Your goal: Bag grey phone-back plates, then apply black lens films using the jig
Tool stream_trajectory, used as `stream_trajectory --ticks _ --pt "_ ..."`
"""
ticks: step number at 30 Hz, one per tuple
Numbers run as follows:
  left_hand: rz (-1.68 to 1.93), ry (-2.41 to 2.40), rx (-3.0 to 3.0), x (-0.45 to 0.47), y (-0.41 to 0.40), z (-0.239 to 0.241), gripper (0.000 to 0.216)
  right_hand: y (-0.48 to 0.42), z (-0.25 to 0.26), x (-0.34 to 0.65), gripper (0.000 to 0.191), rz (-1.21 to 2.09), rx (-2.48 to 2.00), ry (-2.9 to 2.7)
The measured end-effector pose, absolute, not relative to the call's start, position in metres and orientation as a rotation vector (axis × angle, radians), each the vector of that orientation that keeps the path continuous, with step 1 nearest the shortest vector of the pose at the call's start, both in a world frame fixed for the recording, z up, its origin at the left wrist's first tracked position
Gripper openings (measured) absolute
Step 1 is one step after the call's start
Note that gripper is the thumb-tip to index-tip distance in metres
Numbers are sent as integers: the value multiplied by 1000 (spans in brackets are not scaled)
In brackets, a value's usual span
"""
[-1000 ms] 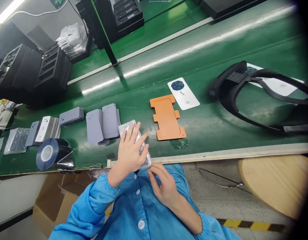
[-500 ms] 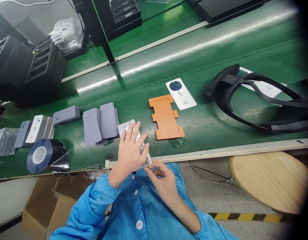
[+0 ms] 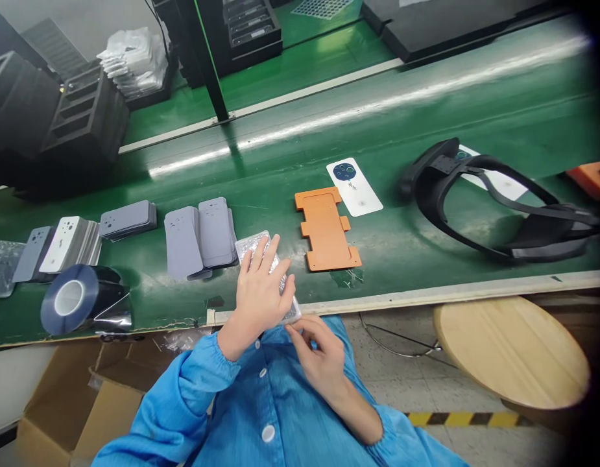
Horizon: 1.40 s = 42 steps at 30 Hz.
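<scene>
Left of the orange jig (image 3: 327, 230), at the near edge of the table (image 3: 268, 194): plastic-wrapped packet (image 3: 292, 311), near corner toward the wearer. Left hand (image 3: 261, 293) palm down over it, fingers spread. Right hand (image 3: 322, 353) at that corner, thumb and forefinger drawn narrow; cannot tell whether wrap is pinched between. Step in hand, as judged: steadying the packet while working its near end. Next move appears to call for a sure fingertip grip there, packet pressed flat.
</scene>
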<state>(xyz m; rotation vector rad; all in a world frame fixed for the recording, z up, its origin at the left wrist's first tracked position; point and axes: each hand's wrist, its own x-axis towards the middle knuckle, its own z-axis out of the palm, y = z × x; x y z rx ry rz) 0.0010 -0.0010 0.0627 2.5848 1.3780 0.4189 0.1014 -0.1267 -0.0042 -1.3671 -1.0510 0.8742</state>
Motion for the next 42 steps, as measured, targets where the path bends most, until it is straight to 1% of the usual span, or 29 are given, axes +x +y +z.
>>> stream_trajectory --ticks 4,7,9,12,17,20,23,26,28,30,31,32,38,42 --pt "444 1370 2565 1 -1 63 25 -126 -9 98 30 1295 -1344 -660" --pt "433 1364 2565 0 -1 63 25 -126 -14 99 34 1398 -1280 -580" --pt "426 1362 2567 0 -1 62 25 -126 -17 101 31 1364 -1288 -607" --pt "423 1358 2568 -1 -1 62 26 -129 -20 102 24 1217 -1348 -701" --pt "439 1356 2562 1 -2 62 31 -132 -25 104 16 906 -1400 -1101" --pt "469 1365 2534 2 -3 64 23 -128 -28 105 16 752 -1373 -1238" --pt "532 1367 2476 -2 -4 67 15 -122 -30 108 14 682 -1319 -1291" --pt "703 1300 2394 -15 -9 67 14 -120 -28 109 15 630 -1218 -1372" --pt "882 1249 2293 -28 -17 62 25 -121 -24 109 18 572 -1136 -1438" --pt "1019 1278 2120 -39 -33 54 52 -124 -20 109 20 497 -1058 -1508" --pt "1055 1323 2000 -44 -42 50 63 -126 -18 109 20 462 -1023 -1545" --pt "1063 1374 1862 -47 -52 46 69 -128 -15 109 20 431 -990 -1581" --pt "960 1556 1000 -54 -91 42 80 -135 2 111 27 418 -890 -1778" --pt "975 1599 794 -59 -85 45 90 -136 15 108 27 579 -860 -1742"
